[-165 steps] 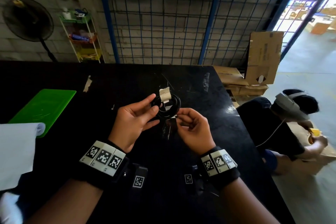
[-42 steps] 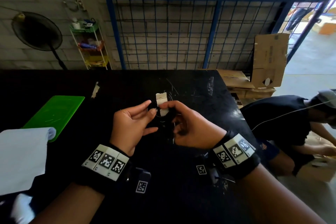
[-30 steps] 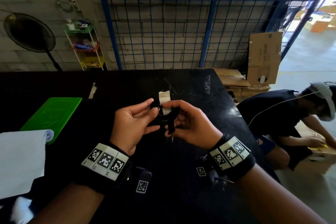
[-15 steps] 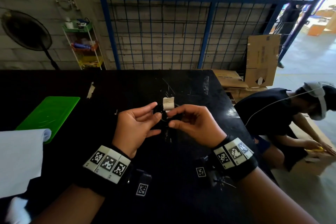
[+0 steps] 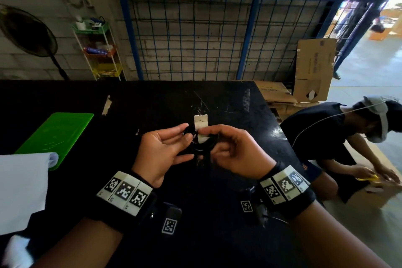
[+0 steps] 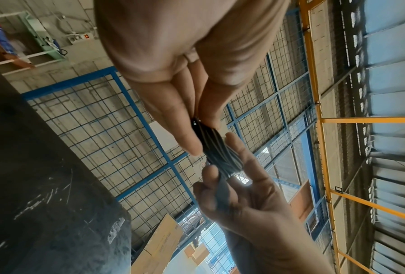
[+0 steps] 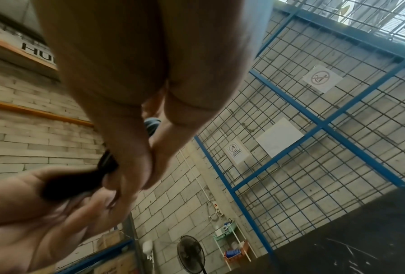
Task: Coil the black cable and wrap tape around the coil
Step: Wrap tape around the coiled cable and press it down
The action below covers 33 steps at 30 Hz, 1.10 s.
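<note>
Above the black table (image 5: 228,104) my two hands hold a small coil of black cable (image 5: 203,147). A beige strip of tape (image 5: 200,121) stands up from the coil's top and runs down over its strands. My left hand (image 5: 187,132) pinches the coil's left side between thumb and fingers. My right hand (image 5: 206,134) pinches the tape against the coil from the right. In the left wrist view the coil (image 6: 220,155) shows edge-on between the left fingertips (image 6: 187,140) and the right hand's fingers (image 6: 241,153). In the right wrist view the cable (image 7: 79,179) is a dark blur.
A green board (image 5: 54,135) and a white sheet (image 5: 21,189) lie at the table's left. A scrap of tape (image 5: 106,104) is stuck further back. A person (image 5: 326,137) crouches by cardboard boxes (image 5: 313,67) off the right edge. A blue wire fence (image 5: 195,39) stands behind.
My right hand has come from the coil's lower right up to its top, and its thumb and forefinger now pinch the tape there. The left hand keeps its hold.
</note>
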Each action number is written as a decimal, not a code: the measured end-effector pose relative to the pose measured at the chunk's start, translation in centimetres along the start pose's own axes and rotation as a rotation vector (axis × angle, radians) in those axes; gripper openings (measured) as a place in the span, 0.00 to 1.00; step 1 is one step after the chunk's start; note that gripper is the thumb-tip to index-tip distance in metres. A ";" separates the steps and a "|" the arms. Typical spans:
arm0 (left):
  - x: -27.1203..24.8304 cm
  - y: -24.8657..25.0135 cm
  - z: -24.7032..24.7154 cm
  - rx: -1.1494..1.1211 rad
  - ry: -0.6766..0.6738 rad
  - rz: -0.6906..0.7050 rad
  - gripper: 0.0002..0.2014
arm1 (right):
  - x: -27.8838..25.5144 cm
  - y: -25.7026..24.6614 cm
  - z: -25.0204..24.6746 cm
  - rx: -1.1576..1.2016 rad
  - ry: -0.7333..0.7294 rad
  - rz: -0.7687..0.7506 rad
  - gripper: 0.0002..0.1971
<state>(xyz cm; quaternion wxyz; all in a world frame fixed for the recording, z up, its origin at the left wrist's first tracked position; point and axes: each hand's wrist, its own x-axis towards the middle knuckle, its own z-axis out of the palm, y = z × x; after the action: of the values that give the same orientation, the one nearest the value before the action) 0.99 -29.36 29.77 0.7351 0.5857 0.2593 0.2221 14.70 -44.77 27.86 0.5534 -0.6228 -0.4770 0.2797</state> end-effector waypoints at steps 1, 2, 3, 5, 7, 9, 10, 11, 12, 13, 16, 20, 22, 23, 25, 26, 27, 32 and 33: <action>0.0 0.0 0.1 -0.002 -0.003 0.001 0.13 | 0.0 0.0 0.1 0.001 0.023 -0.018 0.33; 0.1 0.1 0.2 -0.004 -0.005 0.003 0.13 | 0.1 0.1 0.1 0.007 0.046 -0.032 0.31; 0.2 0.1 0.3 -0.006 -0.007 0.006 0.13 | 0.2 0.1 0.2 0.015 0.067 -0.042 0.30; 0.3 0.3 0.5 -0.007 -0.011 0.011 0.13 | 0.2 0.2 0.4 0.030 0.102 -0.057 0.28; 0.4 0.4 0.6 -0.002 -0.017 0.014 0.14 | 0.2 0.3 0.4 0.060 0.131 -0.064 0.26; 0.4 0.4 0.7 0.002 -0.022 0.016 0.14 | 0.1 0.4 0.2 0.073 0.142 -0.060 0.26; 0.4 0.4 0.8 0.002 -0.025 0.017 0.14 | 0.1 0.4 0.2 0.070 0.146 -0.061 0.27; 0.4 0.4 0.9 0.001 -0.027 0.017 0.14 | 0.1 0.3 0.2 0.069 0.150 -0.063 0.27; 0.5 0.4 0.9 -0.001 -0.028 0.016 0.14 | 0.2 0.3 0.2 0.080 0.156 -0.064 0.28; 0.5 0.4 0.9 -0.004 -0.031 0.016 0.14 | 0.2 0.3 0.3 0.101 0.165 -0.063 0.30; 0.6 0.2 0.8 0.000 -0.035 0.020 0.14 | 0.3 0.4 0.5 0.120 0.175 -0.069 0.32; 0.6 -0.1 0.9 0.003 -0.033 0.011 0.15 | 0.4 0.3 0.4 0.049 0.198 -0.059 0.27; 0.5 -0.3 0.9 0.009 -0.023 0.007 0.15 | 0.5 0.2 0.1 -0.045 0.186 -0.041 0.22; 0.5 -0.4 0.9 0.012 -0.017 0.007 0.15 | 0.5 0.2 0.1 -0.110 0.181 -0.038 0.21; 0.3 -0.6 0.9 0.017 -0.011 0.009 0.16 | 0.6 0.3 0.0 -0.214 0.184 -0.033 0.19; 0.2 -0.6 0.9 0.019 -0.008 0.011 0.16 | 0.5 0.4 0.0 -0.233 0.191 -0.030 0.19; 0.1 -0.6 1.0 0.023 -0.006 0.014 0.16 | 0.4 0.4 0.1 -0.236 0.198 -0.030 0.19; 0.0 -0.5 1.1 0.023 0.008 0.025 0.17 | 0.1 0.4 0.7 -0.264 0.259 -0.093 0.23; -0.1 -0.5 1.2 0.023 0.007 0.029 0.17 | 0.1 0.4 0.8 -0.272 0.284 -0.108 0.22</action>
<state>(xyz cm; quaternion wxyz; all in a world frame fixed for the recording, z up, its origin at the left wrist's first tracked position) 1.68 -30.39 29.49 0.7239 0.5973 0.2558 0.2320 14.17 -44.35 27.26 0.5401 -0.6986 -0.4602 0.0920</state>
